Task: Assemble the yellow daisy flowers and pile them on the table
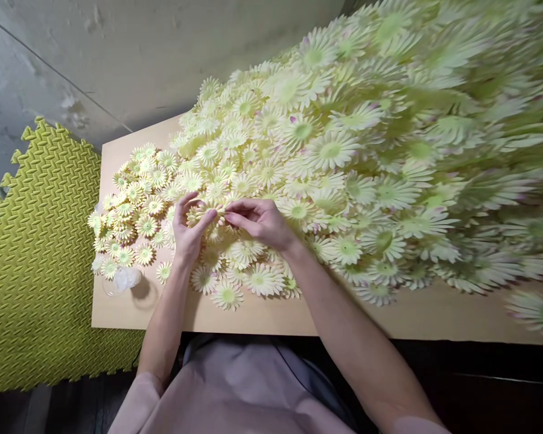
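Note:
Between my two hands, just above the heap, is a pale yellow-green artificial flower (208,212), partly hidden by fingers. My left hand (189,232) grips its left side, thumb over the petals and fingers curled around the rim. From the right, my right hand (262,222) pinches the flower's edge between thumb and fingertips. Below and around both hands spread many similar loose flower heads (260,278), some with pinkish petal tips. Smaller flower heads (145,225) lie to the left of my left hand.
A wooden table (253,316) carries the flowers, with a tall pile (330,150) rising at the right. Near the left front corner sits a small clear container (127,278) with whitish contents. A yellow-green foam mat (40,259) is at the left; a grey wall (163,54) stands behind.

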The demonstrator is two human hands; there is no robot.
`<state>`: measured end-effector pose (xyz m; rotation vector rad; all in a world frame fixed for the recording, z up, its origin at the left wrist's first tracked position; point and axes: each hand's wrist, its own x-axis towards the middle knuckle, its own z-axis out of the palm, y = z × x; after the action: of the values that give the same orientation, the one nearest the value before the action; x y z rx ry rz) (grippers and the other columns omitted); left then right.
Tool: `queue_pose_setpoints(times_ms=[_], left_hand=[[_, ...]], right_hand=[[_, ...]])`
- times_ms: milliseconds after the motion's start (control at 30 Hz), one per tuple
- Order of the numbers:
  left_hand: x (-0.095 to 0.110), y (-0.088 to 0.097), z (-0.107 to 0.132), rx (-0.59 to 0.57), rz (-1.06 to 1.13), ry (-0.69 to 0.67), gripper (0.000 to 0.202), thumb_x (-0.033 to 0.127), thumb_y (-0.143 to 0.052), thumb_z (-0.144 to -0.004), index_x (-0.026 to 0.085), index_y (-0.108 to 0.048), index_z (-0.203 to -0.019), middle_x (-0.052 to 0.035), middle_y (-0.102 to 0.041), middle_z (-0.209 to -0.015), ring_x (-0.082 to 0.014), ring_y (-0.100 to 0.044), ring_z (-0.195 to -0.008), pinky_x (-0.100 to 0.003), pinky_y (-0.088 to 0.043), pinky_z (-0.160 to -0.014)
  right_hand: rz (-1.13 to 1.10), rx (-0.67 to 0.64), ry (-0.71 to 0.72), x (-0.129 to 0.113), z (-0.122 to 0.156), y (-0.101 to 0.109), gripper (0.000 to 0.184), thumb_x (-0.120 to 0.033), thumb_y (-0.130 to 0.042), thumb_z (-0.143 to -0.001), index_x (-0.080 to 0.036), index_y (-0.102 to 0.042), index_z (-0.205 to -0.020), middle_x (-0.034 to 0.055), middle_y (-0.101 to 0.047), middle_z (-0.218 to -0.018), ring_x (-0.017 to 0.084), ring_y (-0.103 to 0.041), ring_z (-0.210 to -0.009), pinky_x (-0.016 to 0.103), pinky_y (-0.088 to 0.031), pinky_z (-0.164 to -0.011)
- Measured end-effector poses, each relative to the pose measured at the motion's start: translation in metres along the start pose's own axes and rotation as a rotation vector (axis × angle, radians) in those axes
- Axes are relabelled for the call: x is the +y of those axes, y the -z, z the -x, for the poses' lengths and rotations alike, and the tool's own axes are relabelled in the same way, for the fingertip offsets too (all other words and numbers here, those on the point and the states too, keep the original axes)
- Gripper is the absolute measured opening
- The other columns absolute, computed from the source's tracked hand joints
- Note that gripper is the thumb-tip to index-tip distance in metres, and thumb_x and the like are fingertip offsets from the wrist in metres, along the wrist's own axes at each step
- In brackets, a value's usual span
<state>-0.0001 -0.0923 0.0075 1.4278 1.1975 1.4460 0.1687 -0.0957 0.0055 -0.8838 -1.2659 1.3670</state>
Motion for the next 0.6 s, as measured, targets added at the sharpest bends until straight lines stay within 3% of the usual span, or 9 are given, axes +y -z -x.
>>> queue_pose_setpoints(times_ms=[67,167,267,400,600], left_hand=[[0.0039,-0.0006,-0.0002,0.114,0.019,-0.061,0.049,0.022,-0.081,-0.069,0.032,-0.058,-0.111,-0.0007,-0.059,-0.094,-0.0112,-0.060,-0.081,-0.027,-0.053,-0.071],[0.0087,-0.0014,0.0002,0.229,-0.005,-0.161,0.039,0.023,-0.080,-0.070,0.029,-0.059,-0.102,0.0029,-0.054,-0.080,-0.0092,-0.055,-0.074,-0.026,-0.050,-0.073],[0.0105,-0.0027,0.0012,0.142,-0.008,-0.115,0.023,0.026,-0.075,-0.076,0.025,-0.060,-0.094,0.0010,-0.058,-0.082,-0.0103,-0.058,-0.077,-0.027,-0.050,-0.073],[0.0106,-0.0044,0.0032,-0.021,0.000,0.012,0.018,0.029,-0.074,-0.078,0.024,-0.064,-0.092,-0.0031,-0.064,-0.094,-0.0133,-0.063,-0.089,-0.030,-0.054,-0.080],[0.0091,-0.0036,0.0060,-0.078,0.150,0.149,0.015,0.033,-0.069,-0.082,0.026,-0.064,-0.094,-0.0031,-0.063,-0.096,-0.0140,-0.066,-0.088,-0.032,-0.057,-0.079]], right_hand=[[0.037,0.030,0.020,-0.0005,-0.0004,0.0012,0.015,-0.033,-0.075,-0.077,-0.020,-0.075,-0.086,0.0044,-0.074,-0.081,0.017,-0.070,-0.074,0.033,-0.061,-0.070],[0.072,0.063,0.048,-0.0006,-0.0007,0.0019,0.014,-0.033,-0.076,-0.077,-0.020,-0.075,-0.082,0.0037,-0.073,-0.077,0.016,-0.069,-0.069,0.033,-0.061,-0.066],[0.079,0.073,0.057,-0.0009,-0.0008,0.0014,0.014,-0.033,-0.077,-0.076,-0.021,-0.075,-0.080,0.0029,-0.073,-0.074,0.015,-0.068,-0.066,0.031,-0.060,-0.063],[0.028,0.061,0.042,-0.0017,-0.0007,0.0011,0.014,-0.029,-0.081,-0.072,-0.021,-0.076,-0.082,0.0019,-0.073,-0.073,0.013,-0.067,-0.064,0.027,-0.057,-0.060],[-0.082,0.019,0.003,0.0001,-0.0015,0.0014,0.018,-0.034,-0.080,-0.072,-0.019,-0.077,-0.082,0.0029,-0.073,-0.069,0.011,-0.063,-0.054,0.027,-0.055,-0.053]])
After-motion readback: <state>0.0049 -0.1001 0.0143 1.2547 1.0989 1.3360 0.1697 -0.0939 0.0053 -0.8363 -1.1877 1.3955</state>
